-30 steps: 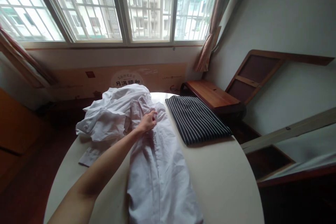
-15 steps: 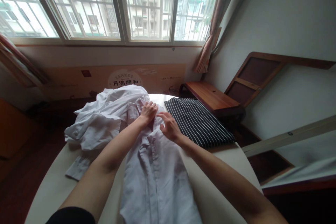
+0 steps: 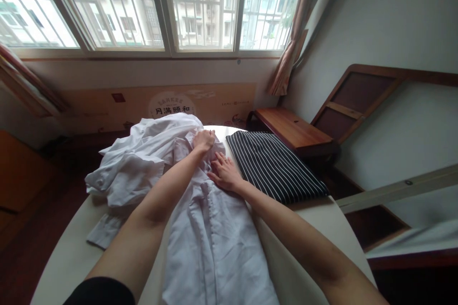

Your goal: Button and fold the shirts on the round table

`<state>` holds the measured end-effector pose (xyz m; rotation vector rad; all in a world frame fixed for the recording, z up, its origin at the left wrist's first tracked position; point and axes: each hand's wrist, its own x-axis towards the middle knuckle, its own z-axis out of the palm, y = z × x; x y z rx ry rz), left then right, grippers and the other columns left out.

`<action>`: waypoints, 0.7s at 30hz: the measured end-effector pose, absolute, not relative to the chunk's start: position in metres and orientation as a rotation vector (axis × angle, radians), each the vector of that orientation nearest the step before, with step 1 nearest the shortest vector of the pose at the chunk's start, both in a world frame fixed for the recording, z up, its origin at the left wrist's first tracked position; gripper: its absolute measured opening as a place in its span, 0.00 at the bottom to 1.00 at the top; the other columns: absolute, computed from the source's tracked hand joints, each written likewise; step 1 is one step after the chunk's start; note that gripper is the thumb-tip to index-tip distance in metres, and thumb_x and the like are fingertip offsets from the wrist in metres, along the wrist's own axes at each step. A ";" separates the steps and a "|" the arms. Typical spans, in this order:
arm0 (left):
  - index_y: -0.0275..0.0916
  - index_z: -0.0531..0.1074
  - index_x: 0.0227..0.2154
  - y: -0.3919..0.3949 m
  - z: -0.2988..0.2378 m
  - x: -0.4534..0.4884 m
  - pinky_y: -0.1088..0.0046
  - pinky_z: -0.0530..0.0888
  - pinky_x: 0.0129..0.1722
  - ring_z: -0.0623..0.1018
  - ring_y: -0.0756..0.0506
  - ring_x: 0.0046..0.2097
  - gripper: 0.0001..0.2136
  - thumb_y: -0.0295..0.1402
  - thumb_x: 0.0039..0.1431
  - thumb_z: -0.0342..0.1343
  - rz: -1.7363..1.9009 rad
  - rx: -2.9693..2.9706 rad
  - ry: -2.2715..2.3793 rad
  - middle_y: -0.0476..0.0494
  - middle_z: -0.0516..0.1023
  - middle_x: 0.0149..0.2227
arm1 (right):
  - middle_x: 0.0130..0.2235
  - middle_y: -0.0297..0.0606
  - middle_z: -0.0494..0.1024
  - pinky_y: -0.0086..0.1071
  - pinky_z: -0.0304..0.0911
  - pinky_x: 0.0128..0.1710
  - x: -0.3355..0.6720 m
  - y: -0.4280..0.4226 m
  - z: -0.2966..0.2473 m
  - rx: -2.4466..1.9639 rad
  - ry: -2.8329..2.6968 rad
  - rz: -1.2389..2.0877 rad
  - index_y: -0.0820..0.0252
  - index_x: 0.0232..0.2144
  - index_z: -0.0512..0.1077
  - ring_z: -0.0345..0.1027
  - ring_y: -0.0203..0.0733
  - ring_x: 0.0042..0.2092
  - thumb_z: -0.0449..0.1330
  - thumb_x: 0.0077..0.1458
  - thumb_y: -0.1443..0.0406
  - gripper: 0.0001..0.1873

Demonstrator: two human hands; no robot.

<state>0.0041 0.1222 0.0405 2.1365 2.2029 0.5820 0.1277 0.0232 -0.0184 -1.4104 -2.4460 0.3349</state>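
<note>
A white shirt [image 3: 222, 238] lies lengthwise on the round white table, its front strip running toward me. My left hand [image 3: 204, 141] is closed at the shirt's far end, fingers bent round a bit of its cloth. Just nearer and to the right, my right hand [image 3: 225, 172] rests flat on the shirt with its fingers spread. Bunched white cloth [image 3: 136, 176] is heaped to the left of my hands; whether it belongs to the same shirt I cannot tell.
A folded black cloth with white stripes [image 3: 275, 167] lies on the table [image 3: 67, 252] at the right. Beyond it stands a low wooden bench [image 3: 289, 126] by the wall. A printed board [image 3: 214, 100] leans below the barred window.
My left hand has closed from loosely bent fingers and shifted slightly away. My right hand has come down from a raised position and now lies spread on the shirt.
</note>
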 end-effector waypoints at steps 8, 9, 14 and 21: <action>0.36 0.74 0.42 0.096 0.030 0.004 0.66 0.68 0.47 0.76 0.42 0.45 0.21 0.43 0.67 0.38 0.433 2.625 1.727 0.35 0.78 0.43 | 0.68 0.49 0.44 0.53 0.34 0.64 0.125 0.060 -0.020 -1.511 -2.490 0.429 0.63 0.65 0.48 0.32 0.55 0.68 0.48 0.60 0.49 0.38; 0.36 0.72 0.45 0.090 0.023 0.001 0.66 0.68 0.49 0.75 0.42 0.48 0.20 0.42 0.67 0.39 0.369 2.683 1.592 0.36 0.77 0.46 | 0.68 0.48 0.45 0.54 0.34 0.63 0.127 0.061 -0.019 -1.485 -2.532 0.442 0.61 0.65 0.51 0.33 0.56 0.68 0.49 0.60 0.50 0.36; 0.37 0.71 0.48 0.068 0.010 -0.025 0.63 0.63 0.57 0.70 0.42 0.55 0.17 0.39 0.66 0.43 0.276 2.824 1.229 0.39 0.74 0.52 | 0.52 0.44 0.74 0.42 0.56 0.56 0.154 0.074 0.001 -1.356 -2.381 0.754 0.60 0.47 0.75 0.64 0.53 0.55 0.60 0.50 0.64 0.20; 0.37 0.70 0.51 0.093 0.071 -0.074 0.66 0.68 0.50 0.74 0.40 0.50 0.18 0.39 0.59 0.53 0.780 2.314 2.075 0.38 0.76 0.48 | 0.51 0.51 0.74 0.38 0.62 0.50 0.161 0.119 0.025 -1.595 -1.655 0.804 0.68 0.51 0.70 0.69 0.48 0.51 0.57 0.54 0.63 0.23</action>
